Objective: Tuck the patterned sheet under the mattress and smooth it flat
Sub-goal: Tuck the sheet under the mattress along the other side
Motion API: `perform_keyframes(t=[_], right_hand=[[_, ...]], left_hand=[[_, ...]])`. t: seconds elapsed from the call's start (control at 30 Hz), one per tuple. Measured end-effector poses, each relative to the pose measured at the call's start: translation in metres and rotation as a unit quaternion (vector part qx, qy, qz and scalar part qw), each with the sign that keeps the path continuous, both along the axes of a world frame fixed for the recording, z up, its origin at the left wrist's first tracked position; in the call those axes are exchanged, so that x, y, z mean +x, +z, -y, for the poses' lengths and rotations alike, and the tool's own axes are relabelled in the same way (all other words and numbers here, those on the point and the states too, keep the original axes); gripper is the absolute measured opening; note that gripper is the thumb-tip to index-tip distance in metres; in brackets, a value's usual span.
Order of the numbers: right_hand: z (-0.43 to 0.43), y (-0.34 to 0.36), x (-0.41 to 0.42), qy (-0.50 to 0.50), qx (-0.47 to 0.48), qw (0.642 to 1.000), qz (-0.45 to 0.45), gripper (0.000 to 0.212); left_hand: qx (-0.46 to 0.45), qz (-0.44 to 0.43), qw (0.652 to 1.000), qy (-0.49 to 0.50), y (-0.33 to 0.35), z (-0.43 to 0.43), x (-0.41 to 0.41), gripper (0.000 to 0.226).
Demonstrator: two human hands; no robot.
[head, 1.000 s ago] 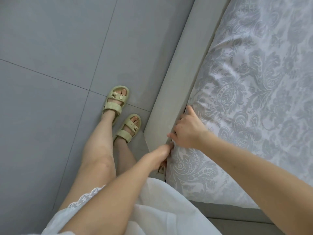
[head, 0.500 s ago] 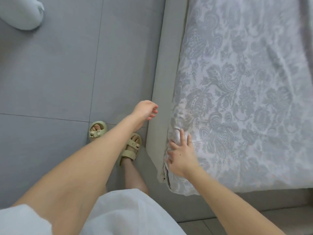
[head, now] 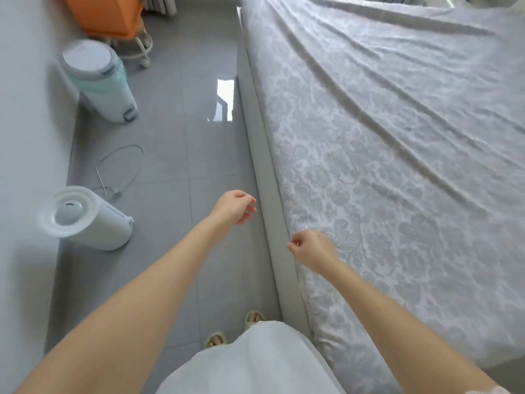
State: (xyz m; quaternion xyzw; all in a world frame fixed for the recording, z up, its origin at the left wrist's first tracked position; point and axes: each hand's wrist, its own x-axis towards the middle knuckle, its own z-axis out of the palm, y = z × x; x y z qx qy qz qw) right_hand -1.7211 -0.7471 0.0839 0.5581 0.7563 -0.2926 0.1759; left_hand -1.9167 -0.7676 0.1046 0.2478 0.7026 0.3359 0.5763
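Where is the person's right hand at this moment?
In the head view the right hand is below centre, at the edge of the patterned sheet, beside the grey bed frame; the left hand hangs over the floor further left.

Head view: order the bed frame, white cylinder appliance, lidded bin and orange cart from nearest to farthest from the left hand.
1. The bed frame, just right of the left hand.
2. The white cylinder appliance, on the floor to its left.
3. The lidded bin, farther along the wall.
4. The orange cart, in the far corner.
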Motion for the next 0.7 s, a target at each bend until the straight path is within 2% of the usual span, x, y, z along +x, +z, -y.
perform_keyframes(t=[0.1, 0.37, 0.53, 0.7], right_hand=[[-0.052, 0.044, -0.026, -0.048, 0.039, 0.996, -0.058, 0.026], [-0.237, 0.129, -0.098, -0.107, 0.141, 0.967, -0.182, 0.03], [-0.376, 0.163, -0.157, -0.108, 0.143, 0.963, -0.202, 0.034], [-0.499, 0.187, -0.238, -0.093, 0.134, 0.965, -0.208, 0.029]], left_hand=[[0.044, -0.032, 0.998, -0.022, 0.051, -0.049, -0.034, 0.018], [0.132, -0.099, 0.984, -0.073, 0.157, -0.243, -0.125, 0.019], [0.165, -0.126, 0.977, -0.049, 0.199, -0.367, -0.192, 0.019], [0.194, -0.146, 0.97, -0.034, 0.225, -0.472, -0.276, 0.022]])
